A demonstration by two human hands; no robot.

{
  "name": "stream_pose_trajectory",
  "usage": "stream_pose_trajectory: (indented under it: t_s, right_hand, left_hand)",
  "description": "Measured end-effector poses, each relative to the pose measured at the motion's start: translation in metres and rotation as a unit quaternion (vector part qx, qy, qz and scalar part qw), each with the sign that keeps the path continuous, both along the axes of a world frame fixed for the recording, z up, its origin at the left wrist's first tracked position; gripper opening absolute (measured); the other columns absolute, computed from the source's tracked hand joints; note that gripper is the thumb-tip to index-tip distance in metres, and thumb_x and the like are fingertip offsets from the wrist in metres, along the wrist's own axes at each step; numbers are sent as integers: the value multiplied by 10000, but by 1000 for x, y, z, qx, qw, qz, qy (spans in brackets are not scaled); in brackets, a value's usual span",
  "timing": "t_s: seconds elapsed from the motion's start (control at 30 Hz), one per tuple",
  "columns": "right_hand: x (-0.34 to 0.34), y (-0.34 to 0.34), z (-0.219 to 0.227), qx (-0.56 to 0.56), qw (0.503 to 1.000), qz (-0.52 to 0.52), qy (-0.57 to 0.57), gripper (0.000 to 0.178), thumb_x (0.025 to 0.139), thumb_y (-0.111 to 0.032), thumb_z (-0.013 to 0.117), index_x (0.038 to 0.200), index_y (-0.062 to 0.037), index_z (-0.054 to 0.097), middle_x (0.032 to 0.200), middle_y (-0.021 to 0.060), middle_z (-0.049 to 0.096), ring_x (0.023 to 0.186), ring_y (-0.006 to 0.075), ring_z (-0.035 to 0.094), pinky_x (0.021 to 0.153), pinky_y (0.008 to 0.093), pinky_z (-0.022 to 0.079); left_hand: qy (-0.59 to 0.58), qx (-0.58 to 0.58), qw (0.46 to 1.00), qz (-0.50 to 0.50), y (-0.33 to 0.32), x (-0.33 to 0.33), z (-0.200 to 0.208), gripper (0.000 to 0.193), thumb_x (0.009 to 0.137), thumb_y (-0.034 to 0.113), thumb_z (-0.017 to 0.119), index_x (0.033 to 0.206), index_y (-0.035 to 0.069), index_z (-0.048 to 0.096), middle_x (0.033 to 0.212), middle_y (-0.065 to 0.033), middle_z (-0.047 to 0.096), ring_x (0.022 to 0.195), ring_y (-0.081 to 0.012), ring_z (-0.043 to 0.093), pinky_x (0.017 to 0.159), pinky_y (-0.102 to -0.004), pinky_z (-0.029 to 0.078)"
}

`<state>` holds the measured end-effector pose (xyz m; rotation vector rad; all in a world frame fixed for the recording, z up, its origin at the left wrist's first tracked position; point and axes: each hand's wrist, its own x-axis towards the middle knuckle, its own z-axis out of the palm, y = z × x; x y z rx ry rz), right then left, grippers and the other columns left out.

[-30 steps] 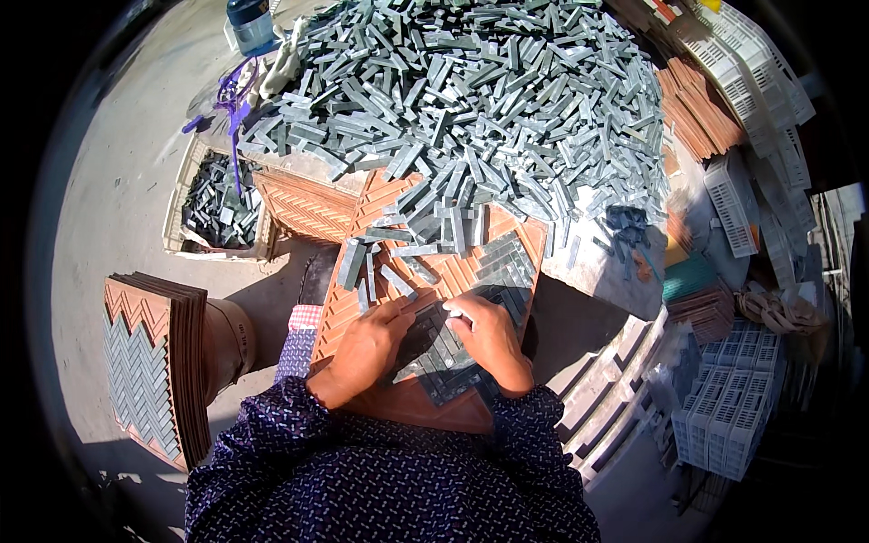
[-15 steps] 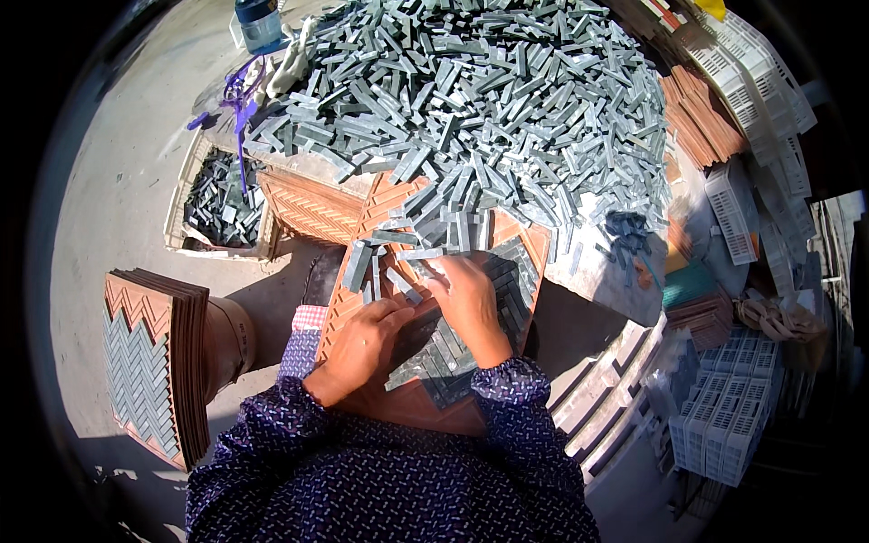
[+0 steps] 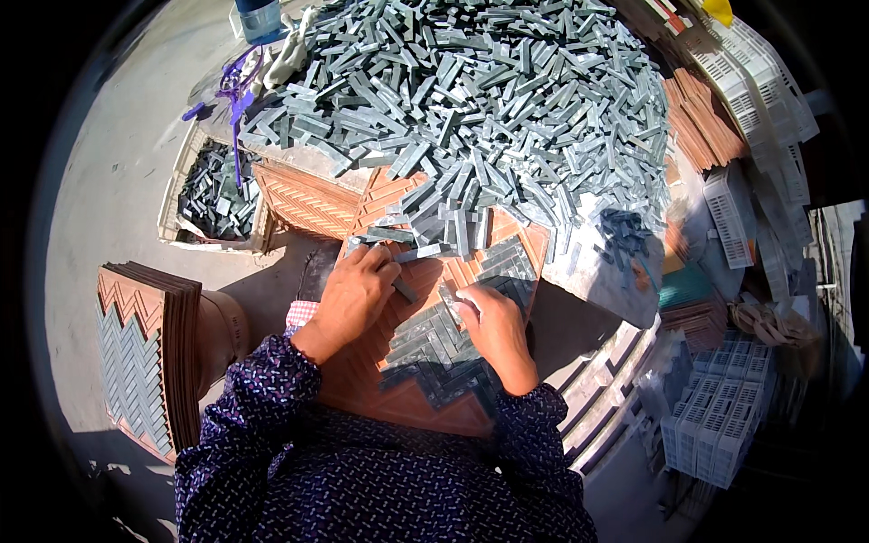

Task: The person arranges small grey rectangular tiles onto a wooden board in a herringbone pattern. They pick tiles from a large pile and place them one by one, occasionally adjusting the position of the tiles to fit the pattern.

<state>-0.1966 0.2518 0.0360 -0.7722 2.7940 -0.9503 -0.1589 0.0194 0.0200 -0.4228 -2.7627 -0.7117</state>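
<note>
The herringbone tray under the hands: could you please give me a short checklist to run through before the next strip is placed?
1. Left hand holds a grey strip: ok.
2. Right hand steadies the laid strips: ok.
3. Orange tray has open slots left: ok.
4. Loose strip pile lies beside the tray: ok.
5. Laid strips fully seated: cannot tell.

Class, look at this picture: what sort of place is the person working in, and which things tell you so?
Most likely a mosaic tile workshop. A big heap of grey tile strips covers the bench, an orange zigzag mould tray is partly filled, and filled trays stand stacked at the left.
</note>
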Motion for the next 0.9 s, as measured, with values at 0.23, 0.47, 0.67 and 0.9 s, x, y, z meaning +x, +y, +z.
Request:
stream_pose_trajectory:
  t_s: [0.23,0.47,0.67,0.9]
  right_hand:
    - [-20,-21,2,-30,998,29,-55,252,764,-59,713,1000,-27,633,800,166,650,711,309,659,623,359,503]
    - [-33,-11,1,-17,991,67,-112,200,766,-47,704,954,-9,645,826,179,655,721,316,656,641,362,500]
    - [-30,-7,-1,-21,994,104,-28,201,769,-45,693,962,-12,646,882,174,651,784,367,624,693,386,503]
    - [-26,-3,5,-25,994,99,-31,233,788,-36,678,1016,-16,638,938,185,649,827,381,622,714,393,505]
  left_hand:
    - [-18,-9,1000,10,0,1,2,190,761,87,628,945,40,611,987,-91,570,924,-272,543,815,-364,462]
    - [-37,42,998,20,8,16,11,234,785,136,673,978,29,593,948,-108,597,888,-278,582,754,-371,495]
    - [-59,118,991,28,27,32,-1,206,813,80,663,985,-8,593,942,-152,616,875,-351,603,748,-403,497]
    - [-111,125,985,44,39,40,-6,223,803,36,649,1010,-16,584,1010,-172,590,888,-367,601,761,-406,507]
